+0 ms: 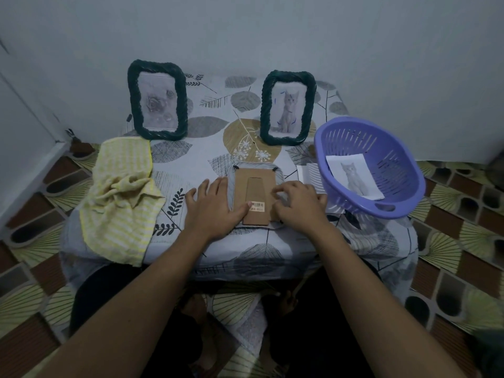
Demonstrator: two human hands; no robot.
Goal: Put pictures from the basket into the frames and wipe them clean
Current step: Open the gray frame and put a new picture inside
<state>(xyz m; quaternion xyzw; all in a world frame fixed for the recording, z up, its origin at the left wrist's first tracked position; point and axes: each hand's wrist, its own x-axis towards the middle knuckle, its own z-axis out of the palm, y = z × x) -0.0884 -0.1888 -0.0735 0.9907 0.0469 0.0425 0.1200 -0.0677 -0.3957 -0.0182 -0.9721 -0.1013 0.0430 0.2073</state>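
The front of the face-down frame (255,184) cannot be seen; only its back is shown, and its near right corner is covered by the right hand (301,207). Dark clips are just visible at its two far corners. A white sheet (306,173) to its right is partly hidden behind the basket (392,170), so what is printed on it cannot be made out. The rose picture (156,102) is faint and blurred.

The face-down frame lies at the near centre of the table (207,129), which is draped in a leaf-printed cover. Its back is brown cardboard with a tapered stand flap and a barcode label (257,206). The left hand (211,207) is laid flat at the frame's left edge, fingers spread and straight, with the thumb pressed on the cardboard beside the label. The right hand's fingers are bent, with their tips at the backing's right edge; whether anything is pinched cannot be told.

The left standing frame (134,105) and the right standing frame (308,110) are rounded rectangles edged in dark green twisted rope; in the right one a cat picture (287,110) is held. The basket is purple slotted plastic, oval, tilted at the right edge of the table. A crumpled yellow-and-white striped cloth (122,197) is draped over the left edge.

Three frames are counted: two upright at the far side, one lying flat. One loose cat print (353,177) lies in the basket. One cloth and one basket are present.
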